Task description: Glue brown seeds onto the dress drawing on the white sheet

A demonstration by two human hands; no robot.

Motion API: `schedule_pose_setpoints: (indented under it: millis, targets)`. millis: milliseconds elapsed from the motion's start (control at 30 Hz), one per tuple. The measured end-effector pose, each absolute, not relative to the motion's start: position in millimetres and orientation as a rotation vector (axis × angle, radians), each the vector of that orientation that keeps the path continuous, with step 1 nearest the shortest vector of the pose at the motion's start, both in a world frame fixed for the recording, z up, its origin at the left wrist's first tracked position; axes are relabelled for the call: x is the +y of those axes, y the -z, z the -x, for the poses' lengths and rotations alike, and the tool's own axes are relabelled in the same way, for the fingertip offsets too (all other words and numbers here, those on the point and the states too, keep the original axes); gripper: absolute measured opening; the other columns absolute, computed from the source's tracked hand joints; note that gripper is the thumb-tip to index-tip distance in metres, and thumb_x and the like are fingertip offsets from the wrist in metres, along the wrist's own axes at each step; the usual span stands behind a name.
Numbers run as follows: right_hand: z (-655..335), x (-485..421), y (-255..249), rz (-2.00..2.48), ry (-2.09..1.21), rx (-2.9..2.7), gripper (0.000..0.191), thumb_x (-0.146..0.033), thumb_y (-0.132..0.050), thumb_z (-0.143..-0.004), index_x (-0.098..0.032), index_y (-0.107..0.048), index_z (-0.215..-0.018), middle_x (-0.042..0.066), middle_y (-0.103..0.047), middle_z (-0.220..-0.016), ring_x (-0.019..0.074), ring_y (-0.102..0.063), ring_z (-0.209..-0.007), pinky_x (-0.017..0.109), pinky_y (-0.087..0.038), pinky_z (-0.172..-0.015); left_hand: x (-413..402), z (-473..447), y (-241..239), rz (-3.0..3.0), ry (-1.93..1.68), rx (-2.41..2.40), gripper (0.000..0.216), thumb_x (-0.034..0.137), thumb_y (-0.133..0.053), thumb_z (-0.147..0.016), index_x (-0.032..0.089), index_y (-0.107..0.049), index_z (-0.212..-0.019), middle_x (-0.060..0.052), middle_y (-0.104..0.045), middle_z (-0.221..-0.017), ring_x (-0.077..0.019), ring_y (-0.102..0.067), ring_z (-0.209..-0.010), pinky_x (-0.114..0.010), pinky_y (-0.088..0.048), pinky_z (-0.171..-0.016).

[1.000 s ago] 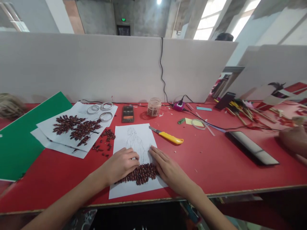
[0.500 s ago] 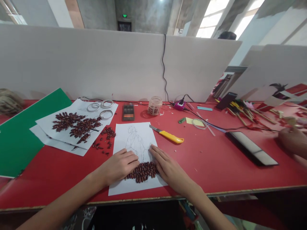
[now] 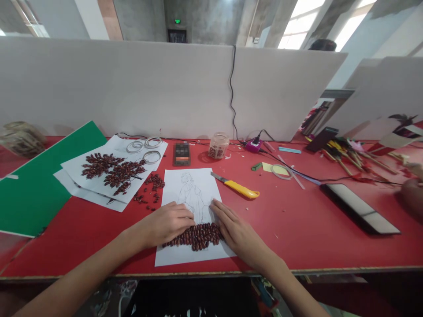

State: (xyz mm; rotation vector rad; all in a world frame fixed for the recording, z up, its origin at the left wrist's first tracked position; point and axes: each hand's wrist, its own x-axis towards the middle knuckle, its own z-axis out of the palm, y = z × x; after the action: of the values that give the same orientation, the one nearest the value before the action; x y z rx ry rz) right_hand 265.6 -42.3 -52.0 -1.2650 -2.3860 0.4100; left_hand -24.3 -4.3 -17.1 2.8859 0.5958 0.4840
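A white sheet of paper (image 3: 169, 193) with a line drawing of a robed figure lies in front of me. Dark red-brown seeds (image 3: 200, 237), packed close together, form a band across its lower part. My left hand (image 3: 173, 222) rests over the left end of that band, fingers bent together with the tips at its upper edge; whatever they may pinch is hidden. Lying flat at the sheet's right edge, my right hand (image 3: 233, 226) has its fingers stretched out and touches the paper beside the seeds. Loose seeds (image 3: 154, 181) are scattered left of the sheet.
A yellow utility knife (image 3: 243, 189) lies right of the paper, blade out. Behind are a jar (image 3: 218, 145) and a dark device (image 3: 181, 154). Seed-covered sheets (image 3: 71, 169) and a green board (image 3: 39, 198) lie left. Rightward are a tablet-like device (image 3: 358, 207) and another person's hand (image 3: 413, 193).
The view has turned slightly left. My left hand has shifted a little up and left over the paper, uncovering more of the seed band's left end. My right hand stays at the sheet's edge.
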Motion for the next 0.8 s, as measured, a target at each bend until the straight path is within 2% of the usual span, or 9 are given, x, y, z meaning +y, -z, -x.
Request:
schedule_pose_setpoints:
  millis: [133, 333, 533, 667, 733, 800]
  targets:
    - [-266, -43, 52, 1.259, -0.412, -2.390, 0.057, -0.014, -0.039, -0.102, -0.021, -0.042, -0.158, 0.010, -0.038, -0.166, 0.0250, -0.039, -0.151, 0.049, -0.042, -0.121, -12, 30, 17, -2.786, -0.590, 0.793, 0.031, 0.012, -0.045, -0.104, 0.019, -0.063, -0.127, -0.008, -0.069, -0.123, -0.0211, -0.061, -0.110, -0.037, -0.048, -0.092]
    - [-267, -43, 54, 1.247, -0.416, -2.378, 0.058, -0.014, -0.039, -0.101, -0.024, -0.040, -0.159, 0.009, -0.038, -0.165, 0.0256, -0.041, -0.150, 0.051, -0.044, -0.120, -33, 26, 21, -2.948, -0.356, 0.927, 0.039, 0.016, -0.052, -0.099, 0.023, -0.059, -0.137, -0.008, -0.063, -0.137, -0.0273, -0.056, -0.123, -0.042, -0.045, -0.098]
    - [-267, -43, 53, 1.239, -0.422, -2.378, 0.060, -0.013, -0.040, -0.100, -0.024, -0.040, -0.159, 0.008, -0.038, -0.165, 0.0256, -0.040, -0.150, 0.051, -0.044, -0.120, -24, 30, 23, -3.061, -0.275, 0.812, 0.041, 0.021, -0.053, -0.101, 0.024, -0.057, -0.141, -0.007, -0.063, -0.138, -0.0278, -0.058, -0.119, -0.041, -0.044, -0.095]
    - [-267, -43, 52, 1.250, -0.419, -2.385, 0.059, -0.012, -0.039, -0.100, -0.022, -0.041, -0.159, 0.010, -0.038, -0.165, 0.0250, -0.040, -0.151, 0.049, -0.043, -0.121, -23, 33, 24, -3.010, -0.306, 0.814, 0.039, 0.025, -0.046, -0.105, 0.025, -0.056, -0.143, -0.007, -0.062, -0.144, -0.0272, -0.055, -0.128, -0.041, -0.042, -0.103]
    - [-267, -43, 52, 1.247, -0.407, -2.389, 0.059, -0.012, -0.038, -0.101, -0.022, -0.040, -0.159, 0.010, -0.038, -0.165, 0.0250, -0.040, -0.150, 0.050, -0.043, -0.121, -30, 29, 26, -2.957, -0.296, 0.859, 0.047, 0.034, -0.042, -0.108, 0.021, -0.045, -0.153, -0.008, -0.053, -0.155, -0.0259, -0.048, -0.140, -0.042, -0.038, -0.112]
    - [-267, -42, 54, 1.234, -0.392, -2.398, 0.058, -0.013, -0.037, -0.102, -0.022, -0.041, -0.159, 0.010, -0.039, -0.165, 0.0252, -0.041, -0.150, 0.051, -0.043, -0.121, -39, 20, 28, -2.914, -0.265, 0.896, 0.065, 0.047, -0.040, -0.108, 0.017, -0.024, -0.163, -0.011, -0.038, -0.166, -0.0254, -0.034, -0.152, -0.042, -0.032, -0.120]
